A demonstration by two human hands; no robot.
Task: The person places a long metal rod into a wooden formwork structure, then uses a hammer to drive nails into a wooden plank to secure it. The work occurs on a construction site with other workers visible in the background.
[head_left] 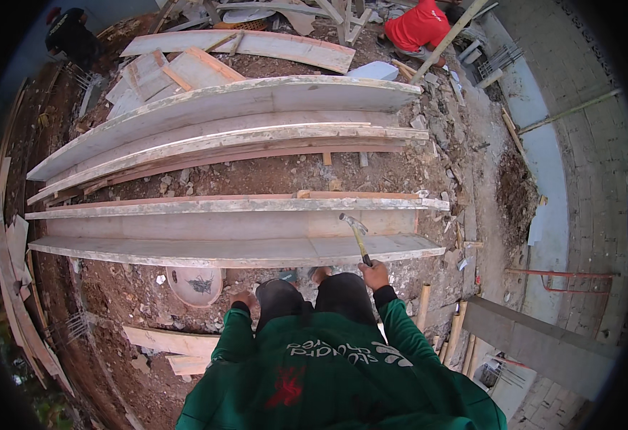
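My right hand (375,274) grips the handle of a claw hammer (361,242). Its metal head is raised over the near end of a long L-shaped wooden form (249,251), whose floor and upright side run across in front of my knees. Beside my left knee hangs my left hand (243,299), its fingers too small and shadowed to make out. On the dirt to its left lies a shallow oval tub (176,288) with a small heap of dark nails (199,285) in it.
Another trough-like wooden form (235,100) lies farther off, with loose boards (256,49) behind it. A person in red (420,30) crouches at the far right, and a person in dark clothes (69,32) is at the far left. Bamboo poles (456,333) stand at my right.
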